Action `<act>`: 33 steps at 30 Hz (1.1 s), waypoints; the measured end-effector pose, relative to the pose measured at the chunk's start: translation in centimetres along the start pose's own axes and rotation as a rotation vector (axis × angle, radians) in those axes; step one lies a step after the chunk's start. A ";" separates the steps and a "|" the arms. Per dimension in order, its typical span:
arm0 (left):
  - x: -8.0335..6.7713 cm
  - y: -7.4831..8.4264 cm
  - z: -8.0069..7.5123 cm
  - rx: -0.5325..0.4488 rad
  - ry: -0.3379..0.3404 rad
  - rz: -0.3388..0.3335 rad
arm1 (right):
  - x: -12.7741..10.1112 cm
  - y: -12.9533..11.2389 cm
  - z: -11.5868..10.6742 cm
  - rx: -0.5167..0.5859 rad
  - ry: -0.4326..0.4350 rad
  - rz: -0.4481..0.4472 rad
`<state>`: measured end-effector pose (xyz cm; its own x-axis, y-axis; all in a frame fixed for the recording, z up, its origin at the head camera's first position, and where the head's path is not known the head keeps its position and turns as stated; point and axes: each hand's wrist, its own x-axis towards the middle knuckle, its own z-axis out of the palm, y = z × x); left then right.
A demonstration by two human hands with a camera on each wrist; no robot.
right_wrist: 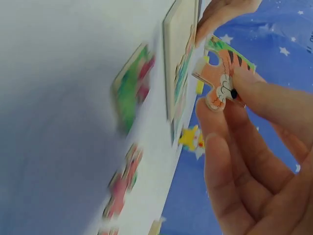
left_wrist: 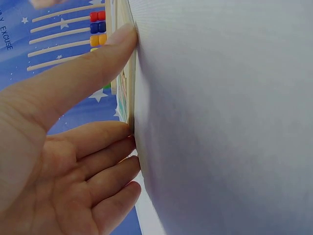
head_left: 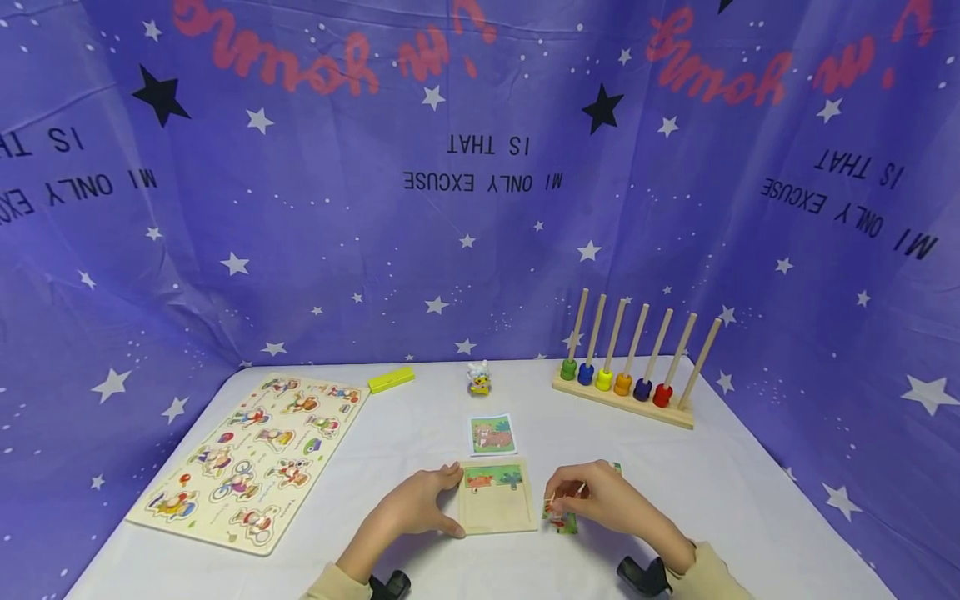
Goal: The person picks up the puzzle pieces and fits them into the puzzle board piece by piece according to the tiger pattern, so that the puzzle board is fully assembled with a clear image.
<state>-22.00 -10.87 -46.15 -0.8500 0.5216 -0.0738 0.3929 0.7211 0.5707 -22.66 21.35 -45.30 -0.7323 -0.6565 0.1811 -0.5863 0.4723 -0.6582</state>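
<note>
My left hand (head_left: 420, 502) rests at the left side of a small wooden puzzle tray (head_left: 498, 527). In the left wrist view its thumb (left_wrist: 88, 68) and straight fingertips touch the tray's edge, spread apart. Two picture pieces lie along the tray's far edge, one orange and one green and blue. Just right of the tray, my right hand (head_left: 603, 498) pinches a jigsaw piece (right_wrist: 222, 73), orange with black stripes, a green edge and part of an animal's face. It is raised above the table. Below that hand lie loose puzzle pieces (right_wrist: 129, 93), partly hidden in the head view.
A picture card (head_left: 492, 435) lies beyond the tray, with a small toy figure (head_left: 479, 379) farther back. A large pegged picture board (head_left: 300, 433) covers the left side. A yellow block (head_left: 391, 380) sits near it. Back right stands a bead rack (head_left: 630, 404) with tall pegs.
</note>
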 end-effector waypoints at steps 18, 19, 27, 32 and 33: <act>-0.1 0.3 0.0 0.001 -0.002 -0.014 | 4.9 -1.0 3.0 0.036 0.061 -0.001; -0.1 0.3 0.0 0.001 -0.003 -0.015 | 5.1 -0.9 3.1 0.042 0.061 -0.009; -0.1 0.2 -0.1 0.005 0.006 -0.008 | 6.5 -1.0 3.9 0.059 0.043 -0.048; -0.1 0.1 0.0 0.005 0.006 -0.009 | 7.1 -1.1 4.3 0.066 0.017 -0.034; 0.0 0.1 0.0 0.007 0.006 -0.008 | 7.3 -1.2 4.4 0.060 0.010 -0.032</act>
<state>-21.92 -10.81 -46.12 -0.8552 0.5132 -0.0728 0.3889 0.7281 0.5645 -25.76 13.40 -46.46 -0.7172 -0.6646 0.2097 -0.5877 0.4150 -0.6945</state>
